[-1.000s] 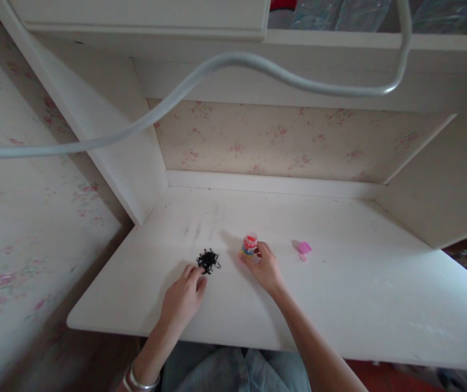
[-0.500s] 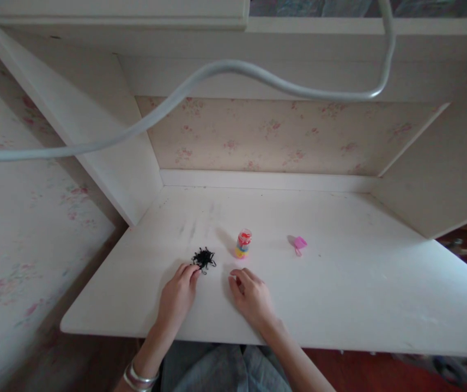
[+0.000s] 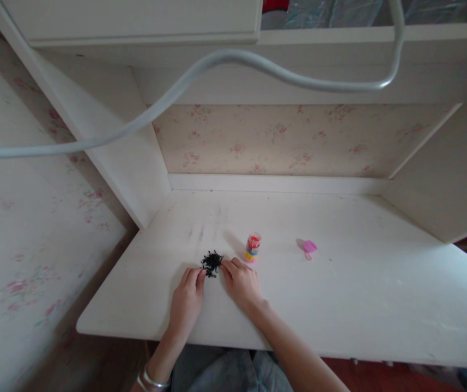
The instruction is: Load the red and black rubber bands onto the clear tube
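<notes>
On the white desk (image 3: 359, 305), each hand (image 3: 190, 291) (image 3: 241, 280) touches the black pile (image 3: 212, 263)

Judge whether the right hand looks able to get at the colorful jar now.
Likely yes: the jar stands upright just beyond the right hand, with nothing between them, though that hand is at the black pile.

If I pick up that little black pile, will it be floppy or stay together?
The black pile is probably floppy, since its edges look thin and curly. It might come apart, because loose-looking bits poke out. It's likely light too, since it looks small and wispy, with gaps.
</notes>
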Available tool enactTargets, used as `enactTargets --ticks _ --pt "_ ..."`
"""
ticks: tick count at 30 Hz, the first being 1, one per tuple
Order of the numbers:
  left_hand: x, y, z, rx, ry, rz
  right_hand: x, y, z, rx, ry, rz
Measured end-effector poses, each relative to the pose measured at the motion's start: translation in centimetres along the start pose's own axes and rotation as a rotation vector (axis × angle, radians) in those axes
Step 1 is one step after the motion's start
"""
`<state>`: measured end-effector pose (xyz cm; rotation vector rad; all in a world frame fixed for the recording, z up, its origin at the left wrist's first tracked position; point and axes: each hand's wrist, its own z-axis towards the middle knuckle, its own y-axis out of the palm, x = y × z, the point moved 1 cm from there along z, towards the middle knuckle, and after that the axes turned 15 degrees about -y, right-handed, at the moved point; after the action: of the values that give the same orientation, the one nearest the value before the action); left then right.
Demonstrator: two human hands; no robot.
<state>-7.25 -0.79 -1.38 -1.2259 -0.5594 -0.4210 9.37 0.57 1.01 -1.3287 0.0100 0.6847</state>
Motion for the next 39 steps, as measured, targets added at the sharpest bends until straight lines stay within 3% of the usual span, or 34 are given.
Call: enactTargets --ticks 6,16,21,26,30,39 --pt "-0.5 0.1 0.3 -0.010 -0.040 -0.091 0.6 0.0 -0.8 0.216 0.045 0.061" --pt "-0.8 0.0 0.3 -0.015 -0.072 -0.174 1.5 -0.9 -2.2 0.413 0.056 0.300" --pt "-0.6 -0.3 0.2 -0.020 -0.115 -0.158 1.5 -4.1 -2.6 0.526 0.023 0.366" --pt "-0.6 -0.2 0.3 -0.011 -0.102 -0.127 3.3 -8.7 -1.7 0.677 0.053 0.250" --pt "-0.7 0.0 0.4 -0.003 -0.100 -0.126 5.0 -10.2 -0.7 0.650 0.024 0.198" --pt "-0.9 0.1 0.4 -0.019 -0.117 -0.141 6.1 -9.2 0.7 0.521 -0.043 0.235"
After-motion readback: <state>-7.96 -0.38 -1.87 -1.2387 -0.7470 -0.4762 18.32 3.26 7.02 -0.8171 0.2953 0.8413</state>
